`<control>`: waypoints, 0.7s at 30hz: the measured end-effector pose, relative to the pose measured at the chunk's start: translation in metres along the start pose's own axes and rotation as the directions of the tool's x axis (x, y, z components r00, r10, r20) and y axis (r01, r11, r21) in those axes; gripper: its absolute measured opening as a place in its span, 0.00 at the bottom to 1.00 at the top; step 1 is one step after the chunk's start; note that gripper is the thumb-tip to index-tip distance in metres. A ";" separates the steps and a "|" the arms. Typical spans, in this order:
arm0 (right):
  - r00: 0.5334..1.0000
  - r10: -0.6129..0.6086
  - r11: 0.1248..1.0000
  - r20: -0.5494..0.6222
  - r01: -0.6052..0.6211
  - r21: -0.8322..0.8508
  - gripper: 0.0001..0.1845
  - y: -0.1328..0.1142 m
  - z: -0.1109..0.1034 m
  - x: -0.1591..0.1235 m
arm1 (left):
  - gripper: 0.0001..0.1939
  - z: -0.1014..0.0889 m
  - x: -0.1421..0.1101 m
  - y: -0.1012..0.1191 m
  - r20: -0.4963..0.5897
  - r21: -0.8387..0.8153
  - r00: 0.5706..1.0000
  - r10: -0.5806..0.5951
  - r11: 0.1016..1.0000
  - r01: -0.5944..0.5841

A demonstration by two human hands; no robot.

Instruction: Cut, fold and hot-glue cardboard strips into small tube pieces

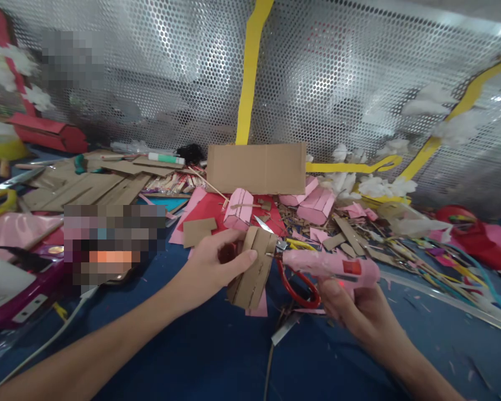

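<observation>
My left hand (217, 262) grips a folded strip of brown cardboard (256, 262), thumb on its front face and fingers behind. The cardboard has dark creases running along its length. In my right hand (354, 306) is a pink glue gun (317, 264), with its nozzle pointing left at the cardboard's right edge. Whether the tip touches the edge I cannot tell. Red-handled scissors (296, 289) lie on the table just behind and below the nozzle, partly hidden. Beyond my left hand stands a pink folded paper box (239, 208).
An upright cardboard panel (256, 168) stands against the perforated metal wall (183, 67). Cardboard pieces (87, 189) are heaped at left, near a purple basket (33, 303). More pink paper boxes (316, 204) and scraps lie at right. A white cable (62, 328) crosses the left.
</observation>
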State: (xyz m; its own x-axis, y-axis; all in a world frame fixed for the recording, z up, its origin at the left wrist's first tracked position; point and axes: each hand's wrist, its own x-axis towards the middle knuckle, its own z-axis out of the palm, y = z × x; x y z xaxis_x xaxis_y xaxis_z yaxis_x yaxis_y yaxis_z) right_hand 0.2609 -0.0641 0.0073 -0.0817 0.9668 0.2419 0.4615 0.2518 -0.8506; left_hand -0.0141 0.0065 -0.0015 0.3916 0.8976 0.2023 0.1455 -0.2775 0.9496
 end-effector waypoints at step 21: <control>1.000 -0.016 1.000 -0.002 0.016 -0.012 0.25 -0.001 -0.001 0.000 | 0.19 -0.001 0.001 -0.001 0.010 0.027 1.000 0.005 1.000 -0.005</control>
State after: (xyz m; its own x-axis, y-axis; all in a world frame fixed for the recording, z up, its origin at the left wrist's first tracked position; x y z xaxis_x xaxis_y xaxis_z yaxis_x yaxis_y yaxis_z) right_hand 0.2610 -0.0642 0.0089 -0.0874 0.9626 0.2566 0.4704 0.2669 -0.8411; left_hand -0.0145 0.0078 -0.0018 0.4012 0.8929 0.2043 0.1684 -0.2911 0.9418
